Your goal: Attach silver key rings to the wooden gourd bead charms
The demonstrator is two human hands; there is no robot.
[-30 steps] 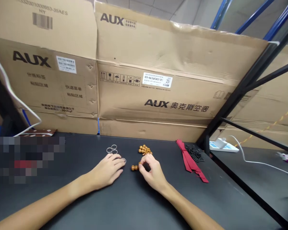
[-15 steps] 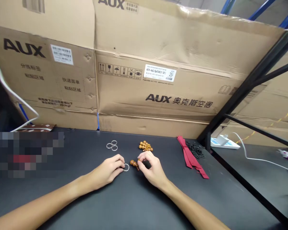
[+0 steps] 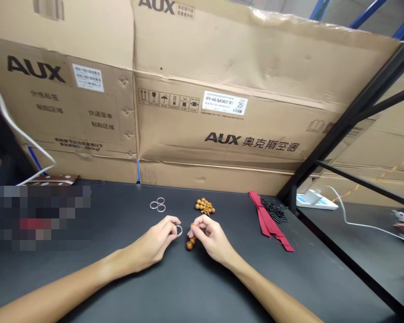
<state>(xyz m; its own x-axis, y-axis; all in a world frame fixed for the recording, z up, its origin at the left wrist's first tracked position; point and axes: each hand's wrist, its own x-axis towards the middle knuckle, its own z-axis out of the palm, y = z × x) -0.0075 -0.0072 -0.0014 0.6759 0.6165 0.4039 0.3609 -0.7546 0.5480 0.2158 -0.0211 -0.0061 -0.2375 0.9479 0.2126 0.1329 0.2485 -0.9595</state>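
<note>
My left hand [image 3: 163, 235] is closed, pinching a silver split key ring [image 3: 179, 231] between thumb and fingertips. Facing it, a short way to the right, my right hand [image 3: 209, 233] grips a brown wooden gourd pendant [image 3: 190, 245]. The pendant's round end points down towards me, while its upper part is partly hidden by my fingers. A small gap separates ring and pendant. Beyond my right hand lies a small heap of similar wooden gourd pendants [image 3: 204, 205]. Three more key rings [image 3: 160, 207] rest beyond my left hand.
On the right of the black table [image 3: 148, 291] are red ribbon strips [image 3: 269, 224] beside a pile of black loops [image 3: 276, 211]. Cardboard [image 3: 215, 148] walls the back. A black metal frame [image 3: 343, 130] slants along the right, with a white device [image 3: 316, 201] behind it.
The gourd pendant has swung from pointing left to pointing down towards me, and my right hand has shifted slightly left. The key ring has turned and risen a little in my left hand.
</note>
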